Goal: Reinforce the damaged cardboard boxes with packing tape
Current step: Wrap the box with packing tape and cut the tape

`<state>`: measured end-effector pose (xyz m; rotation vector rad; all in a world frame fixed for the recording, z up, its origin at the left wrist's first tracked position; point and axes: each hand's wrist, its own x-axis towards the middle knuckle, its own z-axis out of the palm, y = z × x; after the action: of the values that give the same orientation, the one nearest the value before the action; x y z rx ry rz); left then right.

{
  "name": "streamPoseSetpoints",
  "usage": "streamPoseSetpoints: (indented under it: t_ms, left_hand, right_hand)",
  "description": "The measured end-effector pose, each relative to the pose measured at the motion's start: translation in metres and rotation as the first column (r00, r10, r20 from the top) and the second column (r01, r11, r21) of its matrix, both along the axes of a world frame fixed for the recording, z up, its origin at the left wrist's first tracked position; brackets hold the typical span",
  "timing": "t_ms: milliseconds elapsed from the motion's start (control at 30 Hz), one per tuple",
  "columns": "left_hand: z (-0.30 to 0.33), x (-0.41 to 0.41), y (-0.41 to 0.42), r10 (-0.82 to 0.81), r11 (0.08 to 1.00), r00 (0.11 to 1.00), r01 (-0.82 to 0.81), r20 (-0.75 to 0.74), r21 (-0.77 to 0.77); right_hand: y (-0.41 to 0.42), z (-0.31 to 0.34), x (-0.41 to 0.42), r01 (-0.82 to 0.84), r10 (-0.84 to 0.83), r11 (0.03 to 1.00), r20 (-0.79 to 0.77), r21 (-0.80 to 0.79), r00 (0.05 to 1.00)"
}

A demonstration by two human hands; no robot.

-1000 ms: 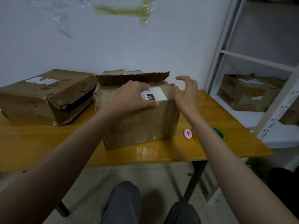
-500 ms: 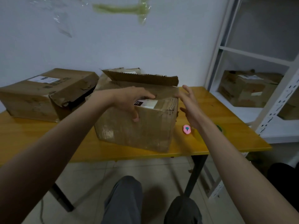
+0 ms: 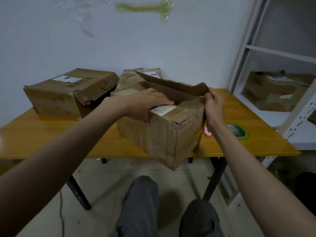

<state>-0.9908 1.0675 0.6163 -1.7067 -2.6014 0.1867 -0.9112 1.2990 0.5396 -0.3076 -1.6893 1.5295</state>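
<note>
Two hands on the box [image 3: 164, 134] now, swung corner-first over the table [image 3: 51, 134] edge: left hand [image 3: 145, 104] flat on the lid, right hand [image 3: 213, 106] newly pinching the torn flap [image 3: 171, 86], so taping looks close, tape roll [image 3: 236, 130] untouched alongside.

There is a single view, from the person's head, wide-angle, looking forward and down. It faces a white wall [image 3: 188, 48] across a yellow table [image 3: 51, 134], close enough that both forearms run in from the bottom corners and the knees [image 3: 142, 194] show at the bottom edge. The box [image 3: 162, 134] sits near the centre, within arm's reach. A shelf [image 3: 256, 48] fills the right edge, its lines bent by the lens. No second view shares the scene.
</note>
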Motion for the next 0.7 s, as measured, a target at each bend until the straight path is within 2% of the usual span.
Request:
streamPoseSetpoints:
  t_ms: [100, 200, 233, 267, 333, 400, 433, 533, 633, 700]
  left_hand:
    - [-0.002, 0.005, -0.002, 0.038, 0.996, 0.995, -0.03, -0.091, 0.084]
    - [-0.009, 0.009, -0.007, 0.182, 0.945, 0.959, -0.109, -0.218, 0.309]
    - [-0.012, 0.01, -0.008, 0.248, 0.894, 0.948, -0.144, -0.2, 0.424]
    - [-0.015, 0.009, -0.009, 0.303, 0.821, 0.945, -0.194, -0.121, 0.538]
    - [-0.014, 0.01, -0.009, 0.335, 0.68, 0.931, -0.346, 0.146, 0.647]
    - [-0.005, 0.009, -0.006, 0.337, 0.619, 0.875, -0.484, 0.347, 0.619]
    - [0.001, 0.008, -0.004, 0.353, 0.624, 0.852, -0.522, 0.386, 0.581]
    - [0.017, -0.003, -0.004, 0.414, 0.723, 0.813, -0.567, 0.411, 0.394]
    - [0.032, 0.0, 0.0, 0.346, 0.755, 0.698, -0.604, 0.627, 0.256]
    - [0.042, 0.002, 0.008, 0.362, 0.796, 0.679, -0.582, 0.638, 0.168]
  right_hand:
    - [-0.003, -0.003, 0.01, 0.103, -0.101, 0.994, -0.073, 0.026, 0.992]
    - [-0.012, -0.006, 0.022, 0.234, -0.227, 0.972, -0.134, 0.033, 0.964]
    - [-0.017, -0.006, 0.026, 0.28, -0.271, 0.959, -0.154, 0.035, 0.95]
    - [-0.021, -0.006, 0.03, 0.322, -0.31, 0.946, -0.172, 0.046, 0.935]
    - [-0.031, -0.008, 0.036, 0.354, -0.332, 0.931, -0.202, 0.089, 0.922]
    - [-0.039, -0.014, 0.041, 0.287, -0.25, 0.944, -0.215, 0.163, 0.944]
    - [-0.043, -0.018, 0.043, 0.222, -0.178, 0.952, -0.206, 0.211, 0.962]
    - [-0.052, -0.027, 0.047, 0.042, 0.02, 0.926, -0.162, 0.375, 0.987]
    - [-0.058, -0.033, 0.049, 0.023, 0.064, 0.793, -0.12, 0.609, 0.991]
    - [-0.062, -0.036, 0.049, 0.019, 0.07, 0.703, -0.096, 0.711, 0.993]
